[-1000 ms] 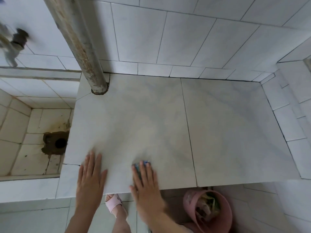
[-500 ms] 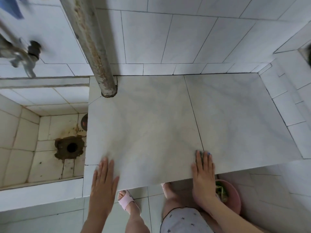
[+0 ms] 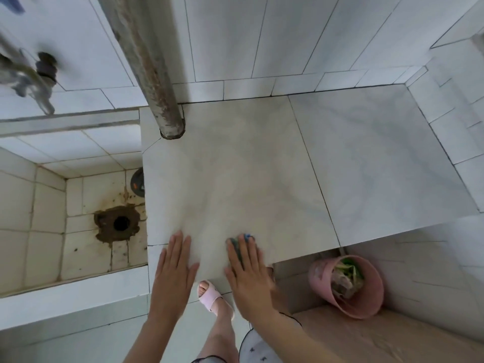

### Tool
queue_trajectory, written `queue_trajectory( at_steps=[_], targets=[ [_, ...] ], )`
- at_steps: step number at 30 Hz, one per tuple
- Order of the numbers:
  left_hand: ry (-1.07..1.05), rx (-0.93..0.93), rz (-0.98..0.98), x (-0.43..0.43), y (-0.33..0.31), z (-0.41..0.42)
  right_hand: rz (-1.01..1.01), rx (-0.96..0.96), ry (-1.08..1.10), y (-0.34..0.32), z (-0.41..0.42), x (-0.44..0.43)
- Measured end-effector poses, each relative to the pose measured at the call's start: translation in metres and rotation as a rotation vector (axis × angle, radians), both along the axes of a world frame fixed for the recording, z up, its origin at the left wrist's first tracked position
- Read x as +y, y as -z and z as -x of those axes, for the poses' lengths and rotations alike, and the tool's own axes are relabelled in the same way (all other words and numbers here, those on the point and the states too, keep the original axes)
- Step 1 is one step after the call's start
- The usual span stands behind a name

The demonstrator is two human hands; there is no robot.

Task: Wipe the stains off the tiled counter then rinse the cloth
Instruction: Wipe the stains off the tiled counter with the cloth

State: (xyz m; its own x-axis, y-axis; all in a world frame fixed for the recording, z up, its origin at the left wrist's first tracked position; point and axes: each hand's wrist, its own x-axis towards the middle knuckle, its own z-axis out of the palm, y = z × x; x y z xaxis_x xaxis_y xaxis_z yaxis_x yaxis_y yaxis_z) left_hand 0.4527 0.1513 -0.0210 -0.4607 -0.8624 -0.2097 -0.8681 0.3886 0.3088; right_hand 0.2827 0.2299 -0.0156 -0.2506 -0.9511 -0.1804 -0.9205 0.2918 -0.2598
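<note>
Counter (image 3: 262,166): pale marbled tiles with a dark joint running front to back right of the middle; tiled wall behind and at the right.
Cloth (image 3: 246,236): on the counter near its front edge, almost wholly covered by the right hand; only blue and green bits show past the fingertips.
Right hand (image 3: 247,273): flat, palm down, fingers straight and slightly spread, pressing the cloth onto the tile; the heel of the hand hangs over the front edge.
Left hand (image 3: 174,268): flat on the counter just left of the right hand, fingers straight and close together, thumb out to the side, holding nothing.
Pipe (image 3: 154,74): rusty, meets the counter at its back left corner.
Basin (image 3: 47,218): left of the counter and lower, stained tiles around a dark drain hole (image 3: 121,223).
Tap (image 3: 31,74): above the basin, blurred, probably metal.
Bin (image 3: 348,286): pink, tilted, below the counter's front, with scraps inside.
Slipper (image 3: 209,294): pink, on a foot on the floor between the two hands.
</note>
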Motion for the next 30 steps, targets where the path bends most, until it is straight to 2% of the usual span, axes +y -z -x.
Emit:
queue_trajectory(
  at_steps=[3, 6, 9, 11, 15, 19, 23, 26, 30],
  targets=[
    [0.012, 0.001, -0.003, -0.004, 0.001, -0.004, -0.003, -0.021, -0.082, 0.002, 0.001, -0.008],
    [0.052, 0.018, 0.02, -0.006, 0.0, -0.009, -0.016, 0.034, -0.145, 0.008, 0.041, -0.018],
    [0.087, 0.018, 0.033, -0.009, 0.001, -0.018, -0.02, 0.052, 0.011, 0.007, 0.088, -0.048],
    [0.09, 0.012, 0.042, -0.01, 0.003, -0.024, -0.059, -0.002, 0.073, 0.006, 0.104, -0.073],
    [0.026, 0.01, 0.053, -0.007, 0.003, -0.04, -0.024, 0.05, 0.128, 0.011, 0.074, -0.1],
    [-0.128, 0.014, 0.041, -0.003, 0.002, -0.063, 0.077, 0.097, -0.166, 0.01, -0.001, -0.08],
    [-0.222, -0.11, 0.058, -0.001, 0.002, -0.088, 0.096, 0.075, -0.469, 0.01, -0.071, -0.045],
    [-0.34, -0.134, 0.082, -0.002, 0.002, -0.11, 0.101, 0.067, -0.597, 0.012, -0.08, -0.058],
    [-0.44, -0.105, 0.092, -0.012, 0.003, -0.13, 0.095, 0.095, -0.735, 0.014, -0.057, -0.116]
  ],
)
